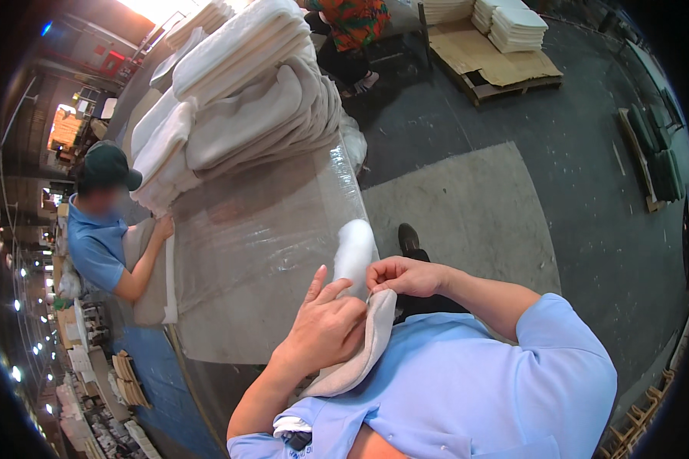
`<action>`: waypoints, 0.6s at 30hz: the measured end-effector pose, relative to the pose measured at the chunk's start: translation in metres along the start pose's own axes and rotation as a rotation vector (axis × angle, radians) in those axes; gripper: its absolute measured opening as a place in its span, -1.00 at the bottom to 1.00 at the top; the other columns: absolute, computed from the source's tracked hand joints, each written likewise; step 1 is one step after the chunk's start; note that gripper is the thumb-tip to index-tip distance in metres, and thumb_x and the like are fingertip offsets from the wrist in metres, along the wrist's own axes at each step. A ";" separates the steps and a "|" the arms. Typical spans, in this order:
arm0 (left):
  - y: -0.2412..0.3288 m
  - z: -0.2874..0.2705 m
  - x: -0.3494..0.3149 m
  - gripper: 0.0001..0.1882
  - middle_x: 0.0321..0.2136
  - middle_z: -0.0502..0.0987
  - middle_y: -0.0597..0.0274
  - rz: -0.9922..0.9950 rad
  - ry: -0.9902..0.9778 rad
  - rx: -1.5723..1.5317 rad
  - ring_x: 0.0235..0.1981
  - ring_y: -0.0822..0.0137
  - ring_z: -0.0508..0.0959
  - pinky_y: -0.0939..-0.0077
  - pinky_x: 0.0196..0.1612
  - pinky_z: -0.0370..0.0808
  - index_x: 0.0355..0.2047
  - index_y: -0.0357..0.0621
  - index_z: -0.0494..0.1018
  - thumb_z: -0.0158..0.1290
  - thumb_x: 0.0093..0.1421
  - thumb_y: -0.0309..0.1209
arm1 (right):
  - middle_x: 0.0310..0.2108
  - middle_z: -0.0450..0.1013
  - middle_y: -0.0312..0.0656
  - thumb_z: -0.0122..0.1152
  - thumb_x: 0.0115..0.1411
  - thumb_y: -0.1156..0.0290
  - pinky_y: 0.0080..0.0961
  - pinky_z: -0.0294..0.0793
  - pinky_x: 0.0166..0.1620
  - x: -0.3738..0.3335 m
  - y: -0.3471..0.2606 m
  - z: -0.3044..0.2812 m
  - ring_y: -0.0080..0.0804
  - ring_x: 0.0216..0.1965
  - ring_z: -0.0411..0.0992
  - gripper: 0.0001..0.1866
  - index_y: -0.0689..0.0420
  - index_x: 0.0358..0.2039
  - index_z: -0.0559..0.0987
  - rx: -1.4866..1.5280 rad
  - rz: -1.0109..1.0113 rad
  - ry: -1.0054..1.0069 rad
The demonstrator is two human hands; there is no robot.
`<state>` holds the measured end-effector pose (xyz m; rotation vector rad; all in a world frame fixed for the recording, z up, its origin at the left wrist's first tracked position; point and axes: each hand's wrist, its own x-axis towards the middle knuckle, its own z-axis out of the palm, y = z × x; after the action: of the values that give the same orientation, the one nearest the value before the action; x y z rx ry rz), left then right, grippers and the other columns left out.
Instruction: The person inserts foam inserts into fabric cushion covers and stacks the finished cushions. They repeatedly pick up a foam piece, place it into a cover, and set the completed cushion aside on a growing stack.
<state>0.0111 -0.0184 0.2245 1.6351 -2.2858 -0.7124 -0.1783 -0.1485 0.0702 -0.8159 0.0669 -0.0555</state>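
A piece of thick beige fabric (377,336), folded over on itself, hangs close against my body at the table's near edge. My left hand (329,325) grips its left side, with the index and middle fingers raised off it and the others curled. At the fabric's upper tip, my right hand (409,277) pinches the edge between thumb and fingers. Anything small inside that pinch is hidden. Just beyond both hands, a white, soft-looking roll (354,249) lies on the table corner, its lower end partly behind my fingers.
Clear plastic film covers the worktable (260,245). Tall stacks of beige and white fabric pieces (260,115) fill its far end. A co-worker in blue (99,237) handles fabric at the left edge. A pallet with cardboard (490,61) stands far right; a mat (459,206) lies on the floor.
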 end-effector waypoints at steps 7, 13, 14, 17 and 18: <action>-0.011 -0.014 -0.001 -0.82 -0.42 0.55 0.28 -0.573 -0.037 -0.636 -0.38 0.48 0.55 0.46 -0.13 0.53 -0.16 -0.20 0.51 0.16 0.34 -0.36 | -0.30 0.49 -0.40 0.21 0.44 0.47 -0.61 0.42 -0.11 0.008 -0.006 0.041 -0.69 -0.23 0.39 -0.92 0.16 -0.23 0.52 -0.258 -0.228 0.235; -0.027 -0.006 0.000 -0.70 -0.32 0.61 0.45 -0.761 -0.174 -1.026 -0.33 0.58 0.51 0.60 -0.26 0.47 -0.13 -0.20 0.64 0.11 0.46 -0.19 | -0.33 0.54 -0.37 0.22 0.41 0.52 -0.54 0.48 -0.13 0.008 -0.011 0.060 -0.60 -0.26 0.44 -0.97 0.18 -0.21 0.56 -0.540 -0.309 0.372; -0.027 -0.006 0.002 -0.71 -0.32 0.61 0.46 -0.774 -0.256 -1.011 -0.33 0.59 0.51 0.61 -0.26 0.46 -0.12 -0.19 0.64 0.14 0.45 -0.20 | -0.33 0.55 -0.37 0.22 0.41 0.52 -0.54 0.48 -0.14 0.008 -0.011 0.059 -0.59 -0.27 0.45 -0.97 0.18 -0.21 0.57 -0.549 -0.311 0.388; -0.028 -0.009 0.006 -0.72 -0.32 0.61 0.47 -0.775 -0.411 -0.998 -0.32 0.60 0.50 0.61 -0.24 0.46 -0.11 -0.21 0.65 0.20 0.42 -0.22 | -0.24 0.56 -0.35 0.23 0.39 0.54 -0.55 0.49 -0.04 0.006 -0.013 0.052 -0.57 -0.17 0.47 -0.85 0.18 -0.05 0.59 -0.385 -0.200 0.306; -0.028 -0.010 0.005 -0.72 -0.33 0.60 0.46 -0.752 -0.403 -1.019 -0.32 0.59 0.50 0.59 -0.22 0.47 -0.14 -0.23 0.65 0.22 0.41 -0.23 | -0.20 0.55 -0.33 0.23 0.38 0.55 -0.55 0.48 0.01 0.004 -0.016 0.050 -0.57 -0.12 0.47 -0.78 0.18 0.02 0.58 -0.276 -0.150 0.287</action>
<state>0.0367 -0.0326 0.2180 1.7775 -0.9544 -2.0615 -0.1711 -0.1241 0.1160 -1.0842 0.2888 -0.3105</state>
